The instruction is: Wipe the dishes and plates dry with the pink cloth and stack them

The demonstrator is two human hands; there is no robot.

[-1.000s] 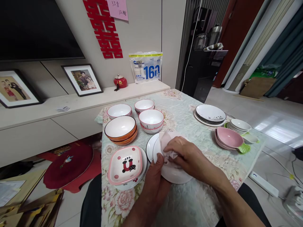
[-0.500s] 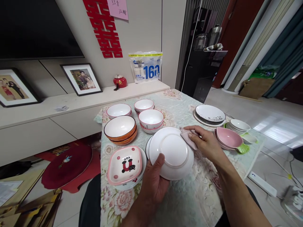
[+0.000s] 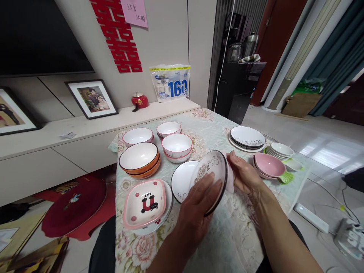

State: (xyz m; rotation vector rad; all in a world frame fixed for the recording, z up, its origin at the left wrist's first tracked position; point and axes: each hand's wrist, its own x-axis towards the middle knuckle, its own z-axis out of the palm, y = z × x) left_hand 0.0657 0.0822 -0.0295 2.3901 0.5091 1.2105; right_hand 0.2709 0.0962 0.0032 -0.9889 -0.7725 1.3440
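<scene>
A white plate with a dark rim and a brown flower pattern is held tilted above the table. My left hand grips it from the near side, fingers lying across the patterned face. Behind the plate, my right hand presses a pale pink cloth to the back near the right edge; part of the cloth is hidden. Another dark-rimmed white plate lies on the table just beyond my left hand. Left of that, a square pink-rimmed cat dish rests on a round white plate.
Orange bowls and red-rimmed white bowls stand stacked at the back left. Rightward are stacked dark-rimmed plates, pink leaf-handled dishes and small white bowls. All sit on a floral tablecloth. A cabinet runs behind.
The plate has turned from underside up to a steep tilt, its patterned face now toward the left. My left fingers have shifted onto that face, and the right hand with the cloth is behind it.
</scene>
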